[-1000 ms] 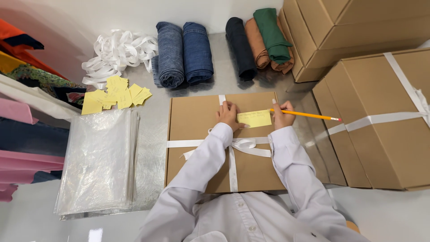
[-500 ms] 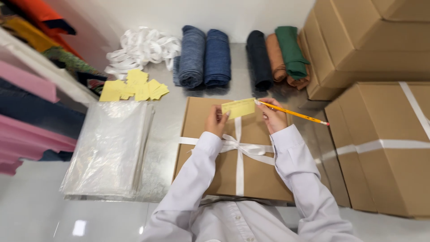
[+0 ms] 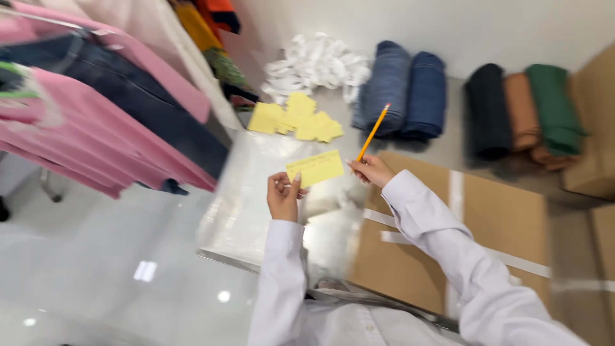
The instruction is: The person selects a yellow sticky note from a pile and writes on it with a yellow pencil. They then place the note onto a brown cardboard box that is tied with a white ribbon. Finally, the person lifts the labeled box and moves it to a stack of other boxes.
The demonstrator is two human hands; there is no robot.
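My left hand [image 3: 282, 194] holds a yellow paper card [image 3: 315, 168] by its lower left corner, lifted above a stack of clear plastic bags [image 3: 256, 198]. My right hand [image 3: 371, 170] grips an orange pencil [image 3: 373, 132], tip down near the card's right edge, and touches that edge. A flat cardboard box [image 3: 487, 237] tied with white ribbon lies under my right forearm. Both arms wear white sleeves.
Loose yellow cards [image 3: 295, 118] and a heap of white ribbon [image 3: 314, 64] lie beyond the bags. Rolled cloths, blue [image 3: 403, 90], black [image 3: 487, 109], brown and green [image 3: 551, 102], line the wall. Pink and dark garments [image 3: 96, 122] hang at left. More cardboard boxes [image 3: 592, 160] stand at right.
My view has swung left. Both hands lifted the yellow card off the ribboned box and carried it left over the plastic bags; the pencil now points upward.
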